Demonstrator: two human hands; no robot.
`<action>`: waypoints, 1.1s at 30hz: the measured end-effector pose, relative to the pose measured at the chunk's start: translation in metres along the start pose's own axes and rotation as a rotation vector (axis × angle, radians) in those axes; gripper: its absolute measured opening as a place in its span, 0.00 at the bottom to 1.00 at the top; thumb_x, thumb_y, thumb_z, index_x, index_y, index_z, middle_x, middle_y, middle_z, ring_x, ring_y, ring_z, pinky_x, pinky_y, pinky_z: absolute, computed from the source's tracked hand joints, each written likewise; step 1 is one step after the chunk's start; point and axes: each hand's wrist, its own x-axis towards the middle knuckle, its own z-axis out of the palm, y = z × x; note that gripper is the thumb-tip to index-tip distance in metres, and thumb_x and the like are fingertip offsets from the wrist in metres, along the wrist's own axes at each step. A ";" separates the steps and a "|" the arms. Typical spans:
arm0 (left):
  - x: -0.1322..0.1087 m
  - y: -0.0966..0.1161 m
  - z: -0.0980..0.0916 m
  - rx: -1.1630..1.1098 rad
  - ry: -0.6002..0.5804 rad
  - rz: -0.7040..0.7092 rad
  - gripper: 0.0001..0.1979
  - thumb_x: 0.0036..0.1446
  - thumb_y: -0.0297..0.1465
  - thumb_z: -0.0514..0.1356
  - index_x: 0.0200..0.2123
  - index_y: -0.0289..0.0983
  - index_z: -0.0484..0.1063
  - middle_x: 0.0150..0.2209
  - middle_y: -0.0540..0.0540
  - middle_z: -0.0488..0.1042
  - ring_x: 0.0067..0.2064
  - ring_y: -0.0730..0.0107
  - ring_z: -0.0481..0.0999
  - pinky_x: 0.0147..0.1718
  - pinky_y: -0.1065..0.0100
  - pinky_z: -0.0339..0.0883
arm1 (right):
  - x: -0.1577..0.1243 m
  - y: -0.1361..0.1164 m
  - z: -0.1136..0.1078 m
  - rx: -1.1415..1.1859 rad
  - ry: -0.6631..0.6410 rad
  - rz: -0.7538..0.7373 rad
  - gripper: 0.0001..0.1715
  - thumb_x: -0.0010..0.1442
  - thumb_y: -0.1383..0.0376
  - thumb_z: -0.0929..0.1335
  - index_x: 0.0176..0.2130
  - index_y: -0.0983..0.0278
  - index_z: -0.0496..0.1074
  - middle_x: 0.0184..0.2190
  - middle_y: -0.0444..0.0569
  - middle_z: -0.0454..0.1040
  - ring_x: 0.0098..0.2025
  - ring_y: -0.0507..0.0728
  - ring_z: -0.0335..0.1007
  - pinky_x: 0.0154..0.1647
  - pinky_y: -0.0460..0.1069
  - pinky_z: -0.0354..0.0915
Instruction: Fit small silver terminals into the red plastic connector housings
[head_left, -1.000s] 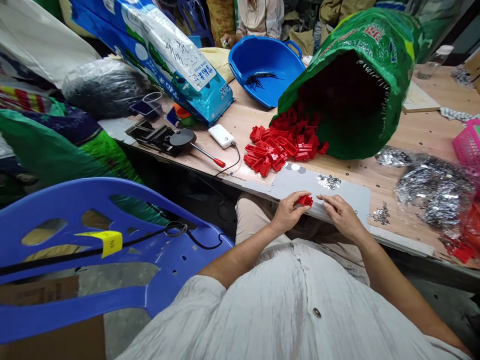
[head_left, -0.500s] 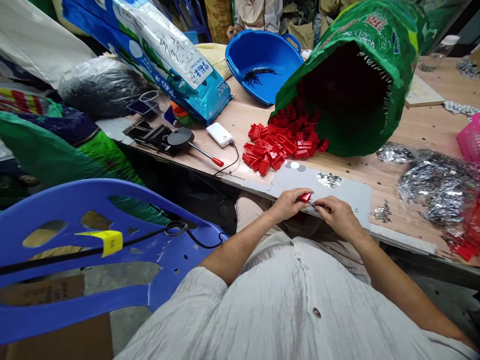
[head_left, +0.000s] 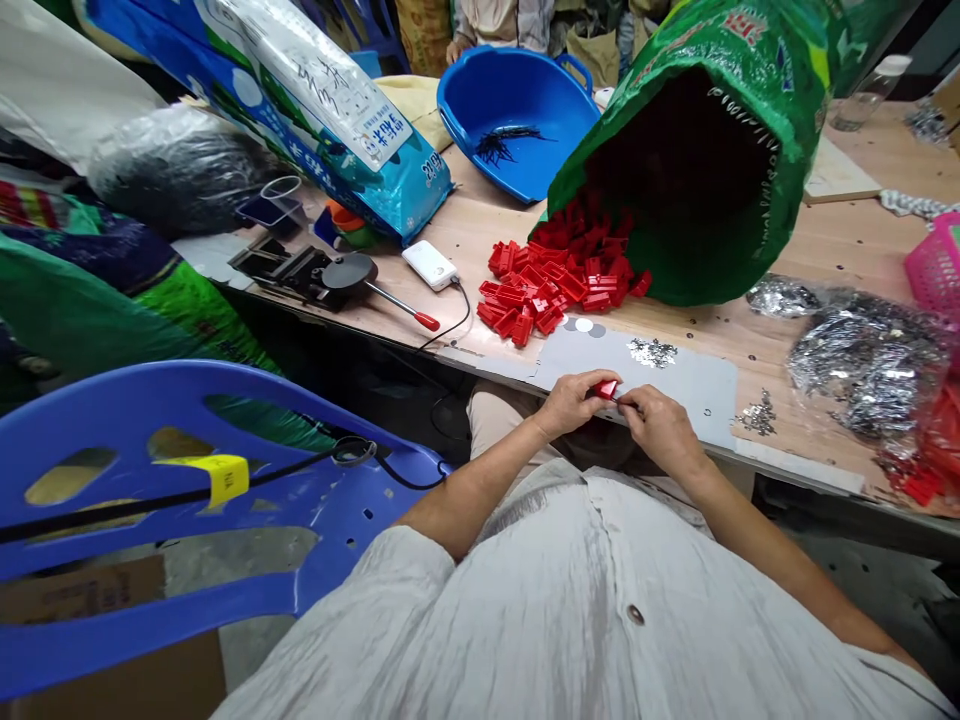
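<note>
My left hand (head_left: 571, 402) pinches a small red plastic part (head_left: 606, 389) at the near edge of the table. My right hand (head_left: 660, 430) is closed against the same part from the right, fingertips pressed to it; what it holds, if anything, is hidden. Both hands rest over a grey mat (head_left: 675, 378). A pile of red plastic parts (head_left: 551, 280) spills from a big green sack (head_left: 705, 140) lying on its side just beyond. A small heap of silver metal bits (head_left: 652, 351) lies on the mat.
A blue basin (head_left: 510, 100) with dark pieces stands at the back, another person behind it. A white power bank (head_left: 429, 264), a black hand tool (head_left: 330, 275), a blue printed bag (head_left: 322, 100), bags of silver parts (head_left: 870, 360) and a pink basket (head_left: 937, 265) crowd the table. A blue chair (head_left: 187, 480) is at my left.
My right hand has come in from the mat to meet the red part in my left hand. The view has shifted slightly; the left hand keeps its hold.
</note>
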 end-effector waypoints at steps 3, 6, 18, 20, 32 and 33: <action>-0.002 0.002 0.000 0.004 -0.007 0.013 0.17 0.51 0.26 0.61 0.46 0.38 0.74 0.42 0.48 0.78 0.43 0.68 0.76 0.48 0.67 0.67 | -0.001 0.000 -0.002 0.015 -0.012 -0.006 0.10 0.62 0.65 0.64 0.39 0.59 0.75 0.39 0.50 0.76 0.40 0.60 0.73 0.40 0.53 0.64; -0.007 0.005 0.000 0.010 0.042 0.018 0.16 0.51 0.28 0.62 0.45 0.38 0.74 0.40 0.48 0.78 0.41 0.68 0.76 0.47 0.67 0.67 | -0.002 0.003 -0.009 0.051 -0.023 -0.020 0.11 0.64 0.63 0.63 0.42 0.59 0.74 0.40 0.51 0.76 0.40 0.60 0.72 0.41 0.53 0.64; -0.026 0.027 0.015 -0.843 0.200 -0.270 0.15 0.55 0.42 0.64 0.34 0.36 0.67 0.35 0.47 0.76 0.39 0.70 0.78 0.46 0.64 0.68 | -0.019 -0.005 -0.031 0.381 -0.212 -0.028 0.24 0.68 0.56 0.58 0.61 0.55 0.58 0.26 0.42 0.73 0.30 0.56 0.69 0.40 0.51 0.63; -0.027 0.032 0.018 -1.032 0.176 -0.339 0.18 0.54 0.43 0.65 0.30 0.36 0.63 0.34 0.48 0.77 0.39 0.68 0.79 0.47 0.61 0.69 | -0.020 -0.010 -0.032 0.370 -0.214 -0.050 0.25 0.69 0.55 0.58 0.62 0.56 0.58 0.25 0.41 0.72 0.29 0.55 0.68 0.39 0.51 0.63; -0.031 0.055 0.026 -1.545 0.244 -0.580 0.05 0.61 0.28 0.58 0.35 0.31 0.72 0.34 0.44 0.78 0.37 0.69 0.80 0.48 0.64 0.71 | -0.019 -0.009 -0.028 0.202 -0.057 -0.110 0.23 0.68 0.54 0.59 0.58 0.57 0.68 0.36 0.47 0.80 0.31 0.56 0.74 0.33 0.50 0.65; -0.031 0.055 0.027 -1.555 0.257 -0.581 0.06 0.62 0.28 0.58 0.34 0.31 0.72 0.34 0.43 0.78 0.37 0.69 0.80 0.49 0.64 0.70 | -0.019 -0.009 -0.027 0.198 -0.031 -0.109 0.22 0.68 0.54 0.59 0.56 0.57 0.69 0.39 0.48 0.80 0.33 0.57 0.75 0.35 0.50 0.66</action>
